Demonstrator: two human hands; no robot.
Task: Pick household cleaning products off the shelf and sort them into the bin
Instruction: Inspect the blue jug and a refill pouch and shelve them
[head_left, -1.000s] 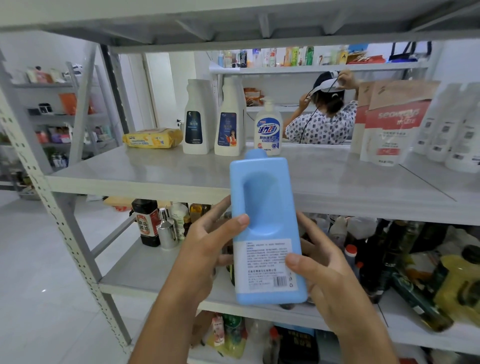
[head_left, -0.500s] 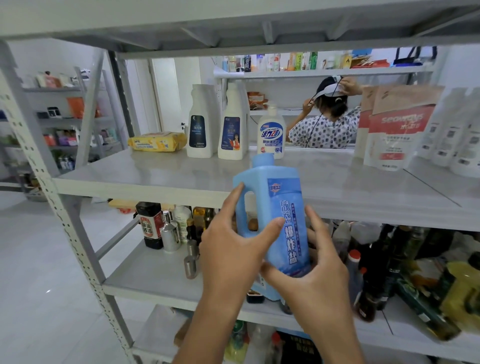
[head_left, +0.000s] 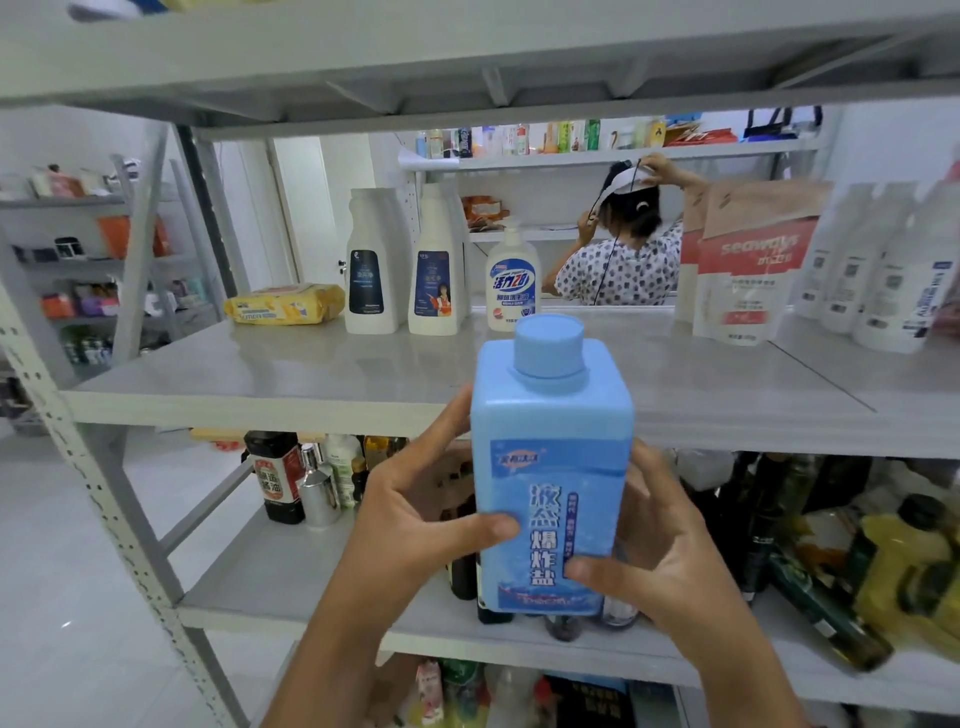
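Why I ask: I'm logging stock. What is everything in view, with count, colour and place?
shelf: 1, grey, fills the view
blue bottle: 1, blue, held before the middle shelf
tall bottles: 2, white with dark labels, middle shelf, back left
pump bottle: 1, white with blue label, right of tall bottles
yellow pack: 1, yellow, left of tall bottles
pouches: at least 2, brown, white and red, middle shelf, right
side bottles: at least 3, white, middle shelf, far right
lower bottles: many, mostly dark, some yellow, lower shelf
person: 1, patterned top, beyond the shelf
left hand: 1, grips blue bottle's left side
right hand: 1, grips blue bottle's right side
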